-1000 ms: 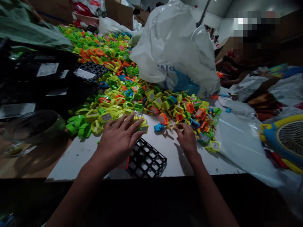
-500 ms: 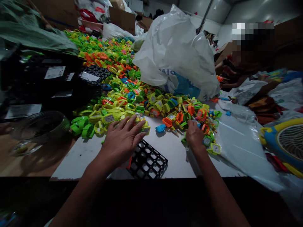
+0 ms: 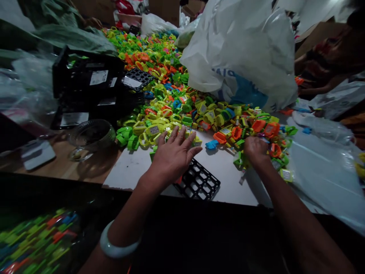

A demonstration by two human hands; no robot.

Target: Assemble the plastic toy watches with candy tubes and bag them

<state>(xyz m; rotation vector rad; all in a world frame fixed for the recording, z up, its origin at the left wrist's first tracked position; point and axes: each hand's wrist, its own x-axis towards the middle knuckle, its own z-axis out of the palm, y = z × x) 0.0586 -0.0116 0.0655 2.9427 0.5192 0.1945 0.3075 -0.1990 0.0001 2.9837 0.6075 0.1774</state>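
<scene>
My left hand (image 3: 173, 160) is spread palm down over the left end of a black grid tray (image 3: 201, 180), its fingertips at the edge of a heap of yellow and green toy watches (image 3: 154, 131). A bit of orange plastic shows under the palm. Over to the right, my right hand (image 3: 256, 151) has its fingers curled into the pile of small orange, green and yellow toy watches (image 3: 270, 131); what they hold, if anything, is hidden. One blue plastic piece (image 3: 211, 144) lies on the white board between my hands.
A big white plastic bag (image 3: 242, 53) stands behind the heap. Black trays with labels (image 3: 94, 83) are stacked at the left, near a clear glass bowl (image 3: 91, 135). Flat plastic bags (image 3: 322, 160) lie at the right, where another person's arm (image 3: 319, 89) shows. Bagged colourful pieces (image 3: 37, 243) sit below the table.
The view has swung left and down, so things appear shifted right and the bagged pieces below show. My left hand stays spread over the tray; my right hand remains in the pile.
</scene>
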